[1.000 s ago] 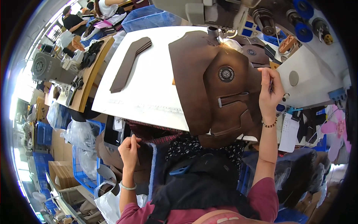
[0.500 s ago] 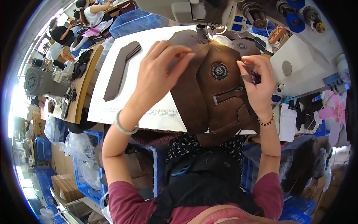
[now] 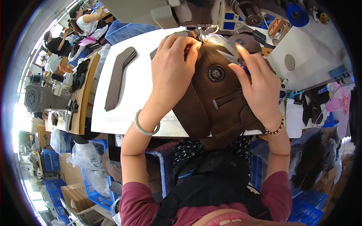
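Note:
A dark brown leather panel [image 3: 205, 109] with a round badge [image 3: 216, 74] and stitched slots lies under the needle area of a sewing machine [image 3: 184, 15]. Just left of the lit needle, my left hand [image 3: 173, 66] is closed in a pinch over the panel's upper part. Whatever is between its fingertips is too small to make out. My right hand [image 3: 258, 81] is wrapped round small thread snips, their blurred blades [image 3: 228, 54] pointing toward the needle above the badge. Its fingers hide most of the purplish handle.
Stacked brown strips [image 3: 118, 79] lie on the white table [image 3: 151, 122] to the left. A grey machine housing [image 3: 301, 60] stands at the right, beside a paper pad [image 3: 293, 116]. Blue crates [image 3: 94, 184] flank my lap. Two people sit working at the far left.
My left hand has moved right and closer to the needle. The right hand has turned and brought the snips' blades up and leftward to the needle area. The view has shifted slightly.

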### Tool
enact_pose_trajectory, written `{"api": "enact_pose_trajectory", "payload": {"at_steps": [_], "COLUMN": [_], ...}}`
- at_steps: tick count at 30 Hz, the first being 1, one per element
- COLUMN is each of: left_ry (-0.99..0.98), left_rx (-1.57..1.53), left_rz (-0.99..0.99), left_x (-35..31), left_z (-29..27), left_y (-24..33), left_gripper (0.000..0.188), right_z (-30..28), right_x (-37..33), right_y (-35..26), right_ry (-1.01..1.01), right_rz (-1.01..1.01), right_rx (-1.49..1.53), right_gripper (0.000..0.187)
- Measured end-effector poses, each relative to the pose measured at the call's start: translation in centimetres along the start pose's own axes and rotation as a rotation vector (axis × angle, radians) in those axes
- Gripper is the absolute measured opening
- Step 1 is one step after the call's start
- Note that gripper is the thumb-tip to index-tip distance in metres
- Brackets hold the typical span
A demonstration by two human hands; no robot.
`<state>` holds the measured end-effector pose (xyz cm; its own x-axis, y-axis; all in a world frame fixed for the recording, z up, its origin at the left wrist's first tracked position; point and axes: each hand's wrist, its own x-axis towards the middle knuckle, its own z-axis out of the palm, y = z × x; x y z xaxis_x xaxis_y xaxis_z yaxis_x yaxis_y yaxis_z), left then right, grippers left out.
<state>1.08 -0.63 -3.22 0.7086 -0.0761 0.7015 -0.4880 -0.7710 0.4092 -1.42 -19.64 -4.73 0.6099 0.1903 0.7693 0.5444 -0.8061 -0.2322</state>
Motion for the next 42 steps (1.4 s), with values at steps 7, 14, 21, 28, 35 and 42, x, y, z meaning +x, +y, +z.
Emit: {"api": "enact_pose_trajectory", "payload": {"at_steps": [7, 14, 21, 28, 35, 42], "left_ry": [-0.021, -0.023, -0.033, -0.025, -0.044, -0.034], "left_rx": [-0.103, -0.145, -0.169, -0.219, -0.234, -0.315], "left_rz": [-0.009, -0.027, -0.015, -0.013, -0.01, -0.028], "left_x": [0.3, 0.3, 0.3, 0.5, 0.4, 0.5], "left_z": [0.1, 0.1, 0.3, 0.5, 0.6, 0.8], "left_y": [-0.1, -0.2, -0.5, -0.6, -1.3, -1.4], "left_gripper": [0.011, 0.01, 0.01, 0.011, 0.013, 0.014], "right_z": [1.2, 1.8, 2.1, 2.0, 1.6, 1.5], "right_x": [1.7, 2.0, 2.4, 2.8, 2.9, 2.8], "right_y": [0.5, 0.6, 0.5, 0.5, 0.1, 0.1], "right_ry": [0.01, 0.02, 0.008, -0.015, -0.071, -0.061], "right_rz": [-0.2, -0.255, -0.248, -0.202, -0.161, -0.171], "right_rx": [-0.112, -0.161, -0.174, -0.07, -0.074, -0.075], "right_gripper": [0.017, 0.015, 0.015, 0.015, 0.018, 0.018]}}
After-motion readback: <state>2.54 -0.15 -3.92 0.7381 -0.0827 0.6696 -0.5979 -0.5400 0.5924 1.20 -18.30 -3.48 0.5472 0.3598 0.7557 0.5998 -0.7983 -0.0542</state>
